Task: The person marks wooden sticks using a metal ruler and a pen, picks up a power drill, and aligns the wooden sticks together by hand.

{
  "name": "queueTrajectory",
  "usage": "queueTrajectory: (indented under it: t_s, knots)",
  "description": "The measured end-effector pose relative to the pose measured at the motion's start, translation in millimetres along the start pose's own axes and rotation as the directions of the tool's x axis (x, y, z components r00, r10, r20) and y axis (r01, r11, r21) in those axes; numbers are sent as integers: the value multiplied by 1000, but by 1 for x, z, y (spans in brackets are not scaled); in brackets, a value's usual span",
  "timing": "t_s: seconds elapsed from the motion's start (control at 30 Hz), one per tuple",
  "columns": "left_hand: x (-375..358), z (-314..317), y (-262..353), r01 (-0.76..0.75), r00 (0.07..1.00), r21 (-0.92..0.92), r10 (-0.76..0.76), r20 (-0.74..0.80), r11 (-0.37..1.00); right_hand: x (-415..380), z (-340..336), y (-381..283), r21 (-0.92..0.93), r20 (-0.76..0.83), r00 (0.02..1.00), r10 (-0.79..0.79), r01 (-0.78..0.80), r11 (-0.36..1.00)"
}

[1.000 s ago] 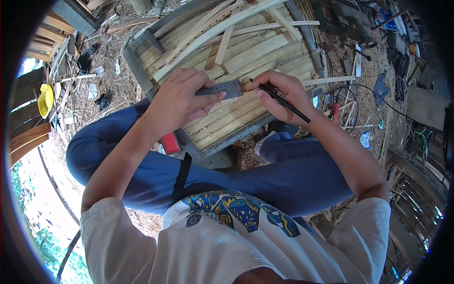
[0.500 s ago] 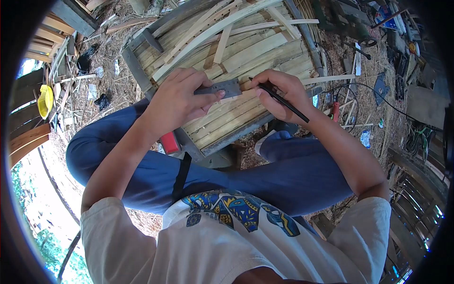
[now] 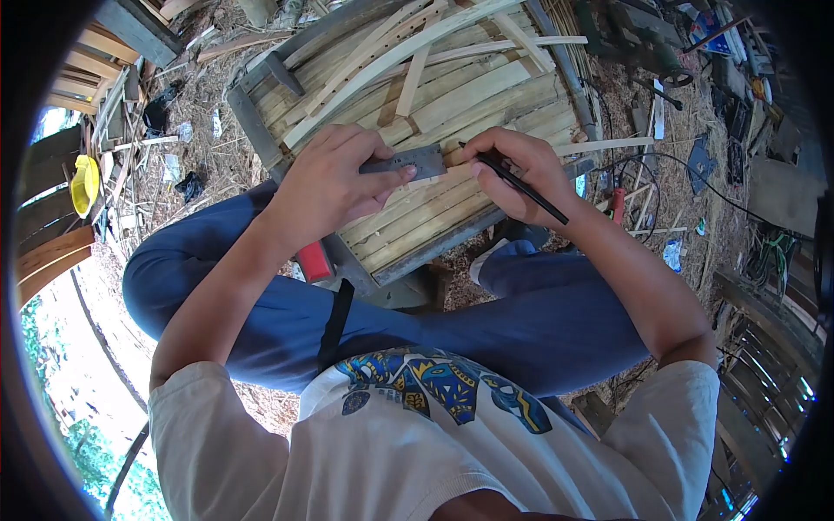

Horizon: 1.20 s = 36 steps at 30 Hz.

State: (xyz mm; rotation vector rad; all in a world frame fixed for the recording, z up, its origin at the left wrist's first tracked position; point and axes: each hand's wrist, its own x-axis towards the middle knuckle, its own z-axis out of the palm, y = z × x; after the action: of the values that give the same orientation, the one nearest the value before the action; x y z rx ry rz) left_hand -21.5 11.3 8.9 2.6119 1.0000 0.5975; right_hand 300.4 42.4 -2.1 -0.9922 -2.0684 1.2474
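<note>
My left hand (image 3: 326, 187) pinches a short grey metal ruler (image 3: 424, 161) between thumb and fingers. Small markings show on its face. Beneath the ruler lies a narrow wooden strip (image 3: 457, 174), whose light edge shows past the metal and runs toward my right hand (image 3: 526, 174). Those right fingers are closed round a slim black pen (image 3: 536, 196), its tip up near the far end of the ruler and its back end sloping down along my wrist. Both hands are over a low slatted wooden bench (image 3: 395, 247).
Several long pale wood strips (image 3: 382, 76) lie across the bench's far side. A red block-shaped object (image 3: 314, 260) is by its near left corner. Wood shavings cover the floor, with a yellow hard-hat-like object (image 3: 83, 186) at left and a black cable (image 3: 695, 174) at right.
The view has shifted very slightly. Both hands, the ruler and the pen keep almost the same position.
</note>
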Motion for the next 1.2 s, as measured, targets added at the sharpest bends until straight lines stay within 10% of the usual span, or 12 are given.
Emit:
queueTrajectory:
  t_s: [1.2]
  knots:
    - [1, 1, 2, -7, 1000, 13, 7, -11, 1000, 0, -4, -6, 10, 56, 997, 55, -56, 998]
